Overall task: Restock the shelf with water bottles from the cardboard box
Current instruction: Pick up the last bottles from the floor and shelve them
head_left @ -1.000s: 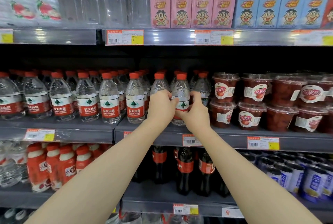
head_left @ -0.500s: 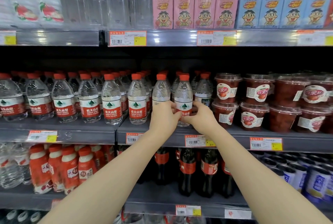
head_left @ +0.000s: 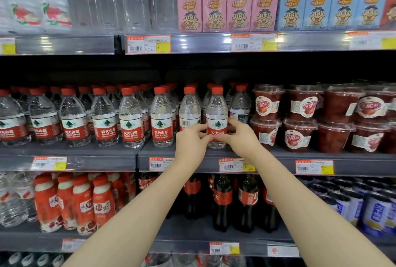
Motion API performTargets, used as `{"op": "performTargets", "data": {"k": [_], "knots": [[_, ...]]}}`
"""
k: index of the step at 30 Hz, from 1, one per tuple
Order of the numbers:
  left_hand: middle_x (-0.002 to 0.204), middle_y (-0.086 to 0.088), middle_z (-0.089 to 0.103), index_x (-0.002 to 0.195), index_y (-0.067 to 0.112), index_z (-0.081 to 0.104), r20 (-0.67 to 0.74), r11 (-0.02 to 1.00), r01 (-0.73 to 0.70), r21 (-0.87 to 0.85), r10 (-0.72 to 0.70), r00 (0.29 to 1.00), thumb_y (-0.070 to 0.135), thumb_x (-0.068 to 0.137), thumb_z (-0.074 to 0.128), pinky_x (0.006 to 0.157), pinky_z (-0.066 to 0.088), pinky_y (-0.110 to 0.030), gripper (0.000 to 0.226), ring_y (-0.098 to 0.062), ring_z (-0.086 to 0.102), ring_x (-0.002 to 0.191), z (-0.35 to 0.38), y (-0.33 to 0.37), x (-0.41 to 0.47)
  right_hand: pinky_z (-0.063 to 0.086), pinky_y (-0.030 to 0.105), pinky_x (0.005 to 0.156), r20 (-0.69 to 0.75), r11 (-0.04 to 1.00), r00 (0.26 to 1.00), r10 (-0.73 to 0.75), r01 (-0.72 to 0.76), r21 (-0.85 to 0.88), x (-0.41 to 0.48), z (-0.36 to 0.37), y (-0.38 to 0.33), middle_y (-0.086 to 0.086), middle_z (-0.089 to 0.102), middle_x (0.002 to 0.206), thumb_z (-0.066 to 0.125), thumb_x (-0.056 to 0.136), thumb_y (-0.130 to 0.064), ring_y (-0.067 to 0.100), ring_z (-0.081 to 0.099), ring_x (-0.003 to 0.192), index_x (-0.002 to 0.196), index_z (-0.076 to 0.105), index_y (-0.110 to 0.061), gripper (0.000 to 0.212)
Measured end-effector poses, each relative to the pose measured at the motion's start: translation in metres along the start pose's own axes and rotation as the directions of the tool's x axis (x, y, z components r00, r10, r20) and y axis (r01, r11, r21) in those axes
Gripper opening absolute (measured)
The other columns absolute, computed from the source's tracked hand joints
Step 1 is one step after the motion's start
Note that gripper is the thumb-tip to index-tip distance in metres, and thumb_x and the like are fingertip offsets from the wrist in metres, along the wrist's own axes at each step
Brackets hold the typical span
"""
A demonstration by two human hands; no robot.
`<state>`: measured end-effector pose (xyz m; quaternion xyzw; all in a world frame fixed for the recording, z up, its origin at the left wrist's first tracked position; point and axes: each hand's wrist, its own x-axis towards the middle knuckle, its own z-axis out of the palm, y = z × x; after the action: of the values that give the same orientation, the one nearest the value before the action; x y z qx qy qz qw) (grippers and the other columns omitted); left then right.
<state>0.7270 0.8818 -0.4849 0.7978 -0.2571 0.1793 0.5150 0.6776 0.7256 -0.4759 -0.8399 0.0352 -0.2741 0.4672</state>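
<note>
The left hand (head_left: 192,143) and right hand (head_left: 241,135) both grasp one upright water bottle (head_left: 216,112) from either side at its label, standing on the shelf (head_left: 85,151).

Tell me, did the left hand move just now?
Yes. The left hand, pinching the front bottle, dropped lower toward the shelf edge; the barcode bottle it covered now shows its label.

both hands (head_left: 191,144) (head_left: 240,135) pinch one water bottle (head_left: 216,114) upright on the shelf (head_left: 278,155).
</note>
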Motion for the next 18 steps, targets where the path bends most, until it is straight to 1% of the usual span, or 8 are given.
{"op": "performTargets", "data": {"k": [4,8,10,12,13,15,16,18], "knots": [[0.092,0.007,0.081,0.129,0.021,0.074,-0.016,0.999,0.020,-0.035,-0.021,1.000,0.029,0.088,0.084,0.094,0.059,-0.034,0.042,-0.007,0.074,0.091,0.003,-0.001,0.001,0.055,0.031,0.092,0.004,1.000,1.000,0.017,-0.017,0.004,-0.002,-0.001,-0.001,-0.015,0.071,0.112,0.079,0.087,-0.032,0.008,0.067,0.103,0.134,0.063,-0.031,0.049],[0.092,0.009,0.081,0.128,0.022,0.074,0.096,0.994,0.039,-0.105,-0.029,0.995,0.028,0.089,0.082,0.089,0.062,-0.034,0.040,-0.007,0.076,0.087,-0.006,0.000,0.001,0.054,0.027,0.088,-0.001,0.998,0.999,0.043,-0.043,-0.038,-0.003,-0.003,-0.005,-0.013,0.072,0.111,0.080,0.085,-0.032,0.007,0.066,0.102,0.133,0.063,-0.030,0.051],[0.080,0.009,0.078,0.120,0.021,0.074,0.019,0.997,0.042,-0.066,-0.041,0.999,0.030,0.092,0.078,0.083,0.059,-0.024,0.029,-0.005,0.074,0.079,-0.013,-0.002,-0.001,0.052,0.026,0.087,-0.024,0.996,0.996,0.083,-0.084,-0.013,-0.005,-0.002,-0.009,-0.010,0.072,0.112,0.082,0.083,-0.031,0.008,0.066,0.102,0.132,0.062,-0.027,0.053],[0.073,0.008,0.072,0.108,0.022,0.066,-0.151,0.998,0.062,-0.008,-0.063,0.986,0.030,0.094,0.076,0.069,0.045,-0.007,0.019,0.002,0.065,0.073,-0.024,-0.006,-0.006,0.053,0.027,0.087,-0.187,0.995,0.977,0.100,-0.096,0.030,-0.011,0.002,-0.014,-0.006,0.070,0.113,0.080,0.083,-0.024,0.009,0.065,0.098,0.128,0.061,-0.020,0.049],[0.072,0.008,0.068,0.106,0.022,0.061,-0.215,0.997,0.081,0.013,-0.076,0.974,0.033,0.093,0.077,0.065,0.041,-0.009,0.023,0.003,0.061,0.072,-0.029,-0.007,-0.009,0.053,0.027,0.086,-0.312,0.997,0.948,0.070,-0.060,0.041,-0.018,0.006,-0.018,-0.005,0.068,0.109,0.077,0.085,-0.019,0.008,0.064,0.094,0.122,0.062,-0.017,0.040],[0.078,0.010,0.064,0.106,0.023,0.052,-0.234,0.989,0.114,0.096,-0.089,0.968,0.044,0.088,0.081,0.068,0.043,-0.023,0.040,-0.002,0.059,0.075,-0.036,-0.012,-0.010,0.053,0.026,0.081,-0.488,0.996,0.871,-0.050,0.077,0.036,-0.032,0.016,-0.026,-0.005,0.066,0.095,0.069,0.087,-0.009,0.006,0.062,0.084,0.104,0.063,-0.016,0.020],[0.082,0.011,0.064,0.109,0.023,0.050,-0.213,0.980,0.130,0.148,-0.097,0.972,0.050,0.085,0.082,0.070,0.046,-0.029,0.048,-0.007,0.060,0.078,-0.038,-0.013,-0.009,0.052,0.025,0.078,-0.495,0.992,0.863,-0.103,0.129,0.018,-0.036,0.023,-0.028,-0.006,0.065,0.088,0.066,0.087,-0.006,0.004,0.060,0.080,0.099,0.062,-0.016,0.016],[0.095,0.007,0.069,0.116,0.021,0.051,-0.179,0.956,0.164,0.243,-0.122,0.976,0.059,0.080,0.083,0.073,0.049,-0.035,0.061,-0.017,0.066,0.090,-0.037,-0.016,-0.005,0.050,0.021,0.077,-0.387,0.988,0.909,-0.155,0.148,-0.049,-0.043,0.038,-0.033,-0.007,0.067,0.085,0.064,0.089,-0.004,0.001,0.060,0.078,0.097,0.066,-0.015,0.014]]}}
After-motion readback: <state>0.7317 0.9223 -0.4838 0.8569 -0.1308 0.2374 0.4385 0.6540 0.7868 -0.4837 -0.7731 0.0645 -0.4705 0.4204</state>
